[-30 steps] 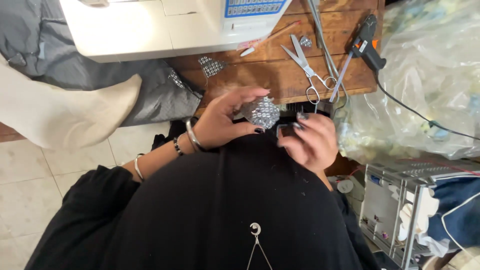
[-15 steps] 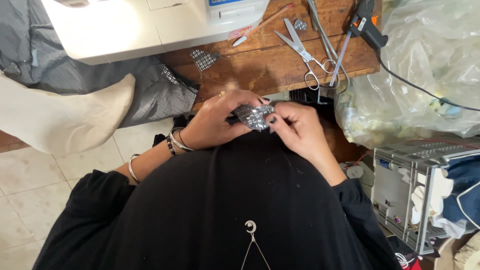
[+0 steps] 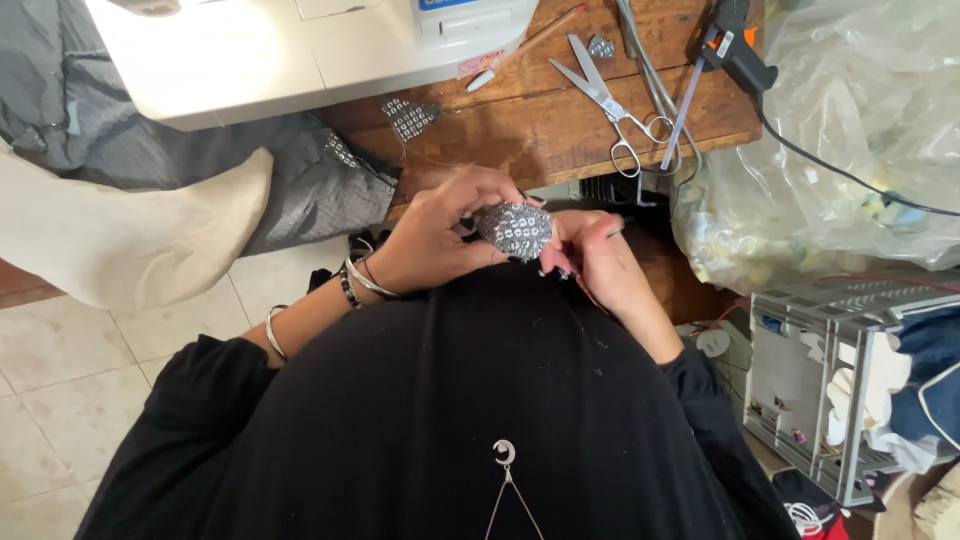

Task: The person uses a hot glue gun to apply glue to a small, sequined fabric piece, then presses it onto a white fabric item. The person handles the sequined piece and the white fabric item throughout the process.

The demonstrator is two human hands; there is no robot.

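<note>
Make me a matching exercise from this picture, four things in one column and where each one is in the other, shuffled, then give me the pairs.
Things:
1. scissors
2. beaded piece
3. glue gun
4. clear plastic bag

Places:
A. held between the left hand and right hand
B. right of the wooden table, bulging with soft stuff
C. flat on the table, handles toward the person
D. at the table's far right corner, black cord trailing off

Pairs: 1-C, 2-A, 3-D, 4-B
</note>
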